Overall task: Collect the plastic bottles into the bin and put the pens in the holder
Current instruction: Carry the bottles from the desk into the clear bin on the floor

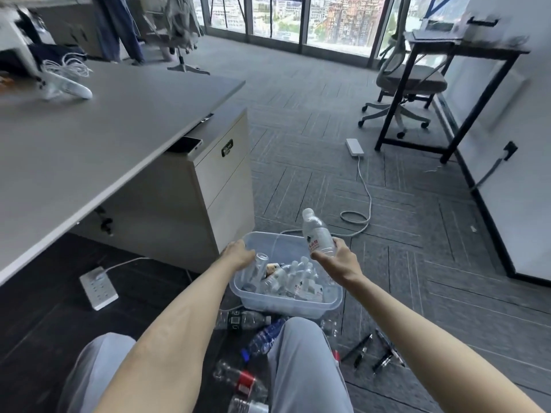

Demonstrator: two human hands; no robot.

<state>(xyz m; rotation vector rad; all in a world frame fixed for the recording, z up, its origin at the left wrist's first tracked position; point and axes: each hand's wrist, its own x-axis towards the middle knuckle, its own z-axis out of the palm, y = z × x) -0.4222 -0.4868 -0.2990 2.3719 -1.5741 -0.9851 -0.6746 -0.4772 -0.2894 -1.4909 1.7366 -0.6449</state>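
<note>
Bottles going into the bin, pens waiting.

Black pens [372, 351] lie at my 4 o'clock; my right hand [335, 260] clasps a light, crushable clear plastic bottle [317, 234] mid-body above the translucent plastic bin [286, 304] at 12; left hand [238, 253] grips another.

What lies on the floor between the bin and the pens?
In the head view, one clear bottle lies on the carpet between the bin and the pens, beside the person's knee.
</note>
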